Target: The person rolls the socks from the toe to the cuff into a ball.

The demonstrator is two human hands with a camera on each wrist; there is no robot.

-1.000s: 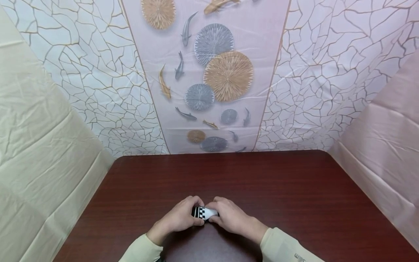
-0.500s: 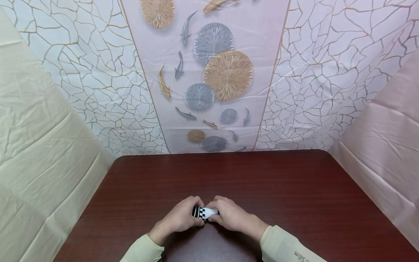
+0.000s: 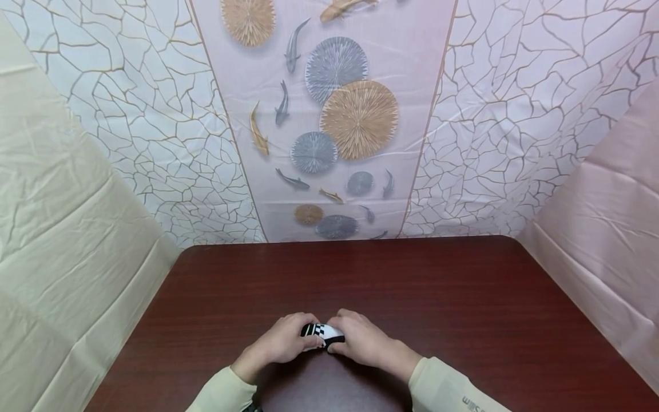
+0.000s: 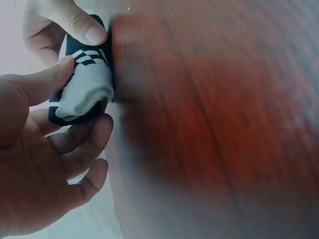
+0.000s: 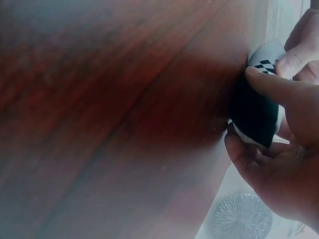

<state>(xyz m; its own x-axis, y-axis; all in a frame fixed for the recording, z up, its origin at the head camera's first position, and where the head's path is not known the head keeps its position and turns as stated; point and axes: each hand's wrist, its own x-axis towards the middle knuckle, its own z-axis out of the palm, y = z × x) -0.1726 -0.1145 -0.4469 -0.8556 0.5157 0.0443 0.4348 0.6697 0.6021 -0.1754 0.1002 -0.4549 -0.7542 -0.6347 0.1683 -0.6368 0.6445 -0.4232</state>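
A small folded sock (image 3: 333, 331), black and white with a checkered band, is held between both hands near the table's front. My left hand (image 3: 283, 340) pinches its left end, thumb on the near side and fingers on the far side. The right end is gripped by my right hand (image 3: 364, 341) in the same manner. In the left wrist view, the sock (image 4: 92, 82) shows a rolled white edge facing the left palm, with black fabric around it. The right wrist view shows a broad black face of the sock (image 5: 254, 109) under the right thumb.
The dark red wooden table (image 3: 340, 274) extends away with rounded far corners. Behind it hangs a patterned cloth (image 3: 329, 189) with fish and round motifs. Plain pale cloth walls (image 3: 67, 246) stand at both sides.
My left thumb and fingers have shifted slightly on the sock. The sock has tilted, its right end a little lower, and more black shows near the right thumb. The right hand stays nearly still.
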